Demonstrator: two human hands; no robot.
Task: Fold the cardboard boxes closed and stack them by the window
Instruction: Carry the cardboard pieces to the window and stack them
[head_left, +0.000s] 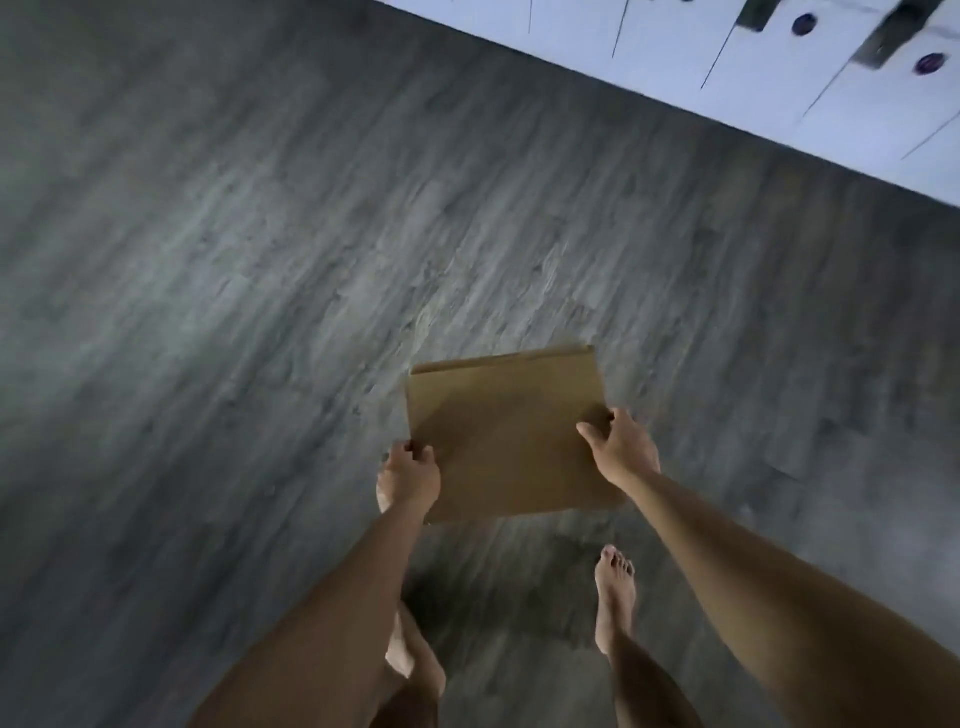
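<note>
A closed brown cardboard box (506, 434) is held above the floor in front of me, its flat top facing up. My left hand (409, 475) grips its near left corner with curled fingers. My right hand (621, 449) holds the right edge, thumb on top and fingers round the side. The box's underside is hidden.
Grey wood-look floor (260, 312) fills most of the view. White cabinet fronts (779, 78) with dark round knobs run along the far right. My bare feet (615, 597) stand on the floor below the box. The picture is blurred by motion.
</note>
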